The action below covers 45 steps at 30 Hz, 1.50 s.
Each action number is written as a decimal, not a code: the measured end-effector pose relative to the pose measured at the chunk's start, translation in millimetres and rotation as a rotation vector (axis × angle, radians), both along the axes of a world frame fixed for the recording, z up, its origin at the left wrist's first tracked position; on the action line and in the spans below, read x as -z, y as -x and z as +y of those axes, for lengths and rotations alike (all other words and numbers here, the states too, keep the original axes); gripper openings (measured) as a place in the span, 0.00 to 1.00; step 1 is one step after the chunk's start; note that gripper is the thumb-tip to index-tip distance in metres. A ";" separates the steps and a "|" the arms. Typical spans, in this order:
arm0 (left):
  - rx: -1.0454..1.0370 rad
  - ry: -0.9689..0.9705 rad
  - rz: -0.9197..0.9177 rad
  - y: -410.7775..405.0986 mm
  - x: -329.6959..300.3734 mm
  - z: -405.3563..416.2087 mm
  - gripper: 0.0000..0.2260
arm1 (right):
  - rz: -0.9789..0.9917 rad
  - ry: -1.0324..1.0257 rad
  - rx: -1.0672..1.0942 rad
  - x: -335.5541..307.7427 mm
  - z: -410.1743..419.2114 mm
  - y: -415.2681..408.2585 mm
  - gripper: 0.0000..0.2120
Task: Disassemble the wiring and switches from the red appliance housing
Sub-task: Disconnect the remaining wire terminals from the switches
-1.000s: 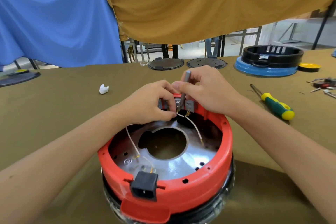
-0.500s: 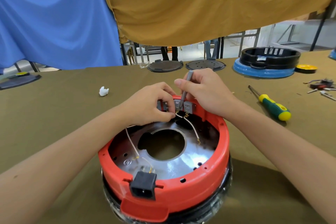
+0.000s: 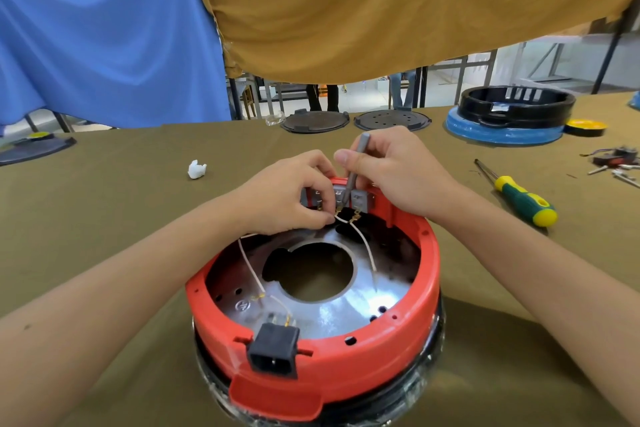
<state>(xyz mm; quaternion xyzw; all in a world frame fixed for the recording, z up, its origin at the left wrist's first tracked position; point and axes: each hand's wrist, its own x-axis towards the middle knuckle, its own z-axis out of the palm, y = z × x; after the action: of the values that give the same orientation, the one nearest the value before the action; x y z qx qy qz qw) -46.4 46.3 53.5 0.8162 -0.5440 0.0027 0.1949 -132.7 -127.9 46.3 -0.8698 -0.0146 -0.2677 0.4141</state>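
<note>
The red housing [image 3: 346,371] sits upside-down on the near middle of the olive-covered bench [image 3: 104,218], its open ring showing a shiny metal plate [image 3: 332,308] with a round hole in the centre. A black power socket [image 3: 273,350] is set in the near rim, with thin white wires [image 3: 251,267] running from it across the plate to the far side. At the far rim stand grey switch blocks [image 3: 360,199] with brass terminals. The left hand [image 3: 287,198] pinches a white wire at one of those terminals, fingers curled tight. The right hand [image 3: 394,173] grips a slim grey tool [image 3: 356,163], held nearly upright with its tip down on the switch blocks.

To the right lies a green-and-yellow screwdriver [image 3: 519,198], with small loose parts [image 3: 616,163] beyond it. A white scrap [image 3: 196,169] lies to the left. On the far side rest two dark round plates [image 3: 353,120] and a black ring on a blue base [image 3: 509,118].
</note>
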 end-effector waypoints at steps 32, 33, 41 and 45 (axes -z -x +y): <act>-0.018 0.039 0.011 -1.4 0.4 2.3 0.03 | -0.046 0.009 -0.037 2.5 -0.4 3.7 0.14; -0.016 0.040 0.009 -1.7 0.2 2.6 0.04 | -0.031 0.016 -0.048 1.9 -0.5 4.1 0.14; 0.004 0.052 -0.015 -0.3 -0.6 4.9 0.12 | -0.108 0.038 -0.073 -0.2 2.6 9.4 0.13; -0.002 0.059 -0.022 1.6 -1.1 5.2 0.15 | -0.041 0.046 -0.124 0.0 1.6 9.3 0.12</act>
<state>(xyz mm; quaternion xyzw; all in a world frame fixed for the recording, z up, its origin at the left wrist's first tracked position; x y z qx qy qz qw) -48.1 51.5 54.6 0.8106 -0.5448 0.0278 0.2129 -141.9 -126.3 46.3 -0.8709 -0.0828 -0.2588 0.4095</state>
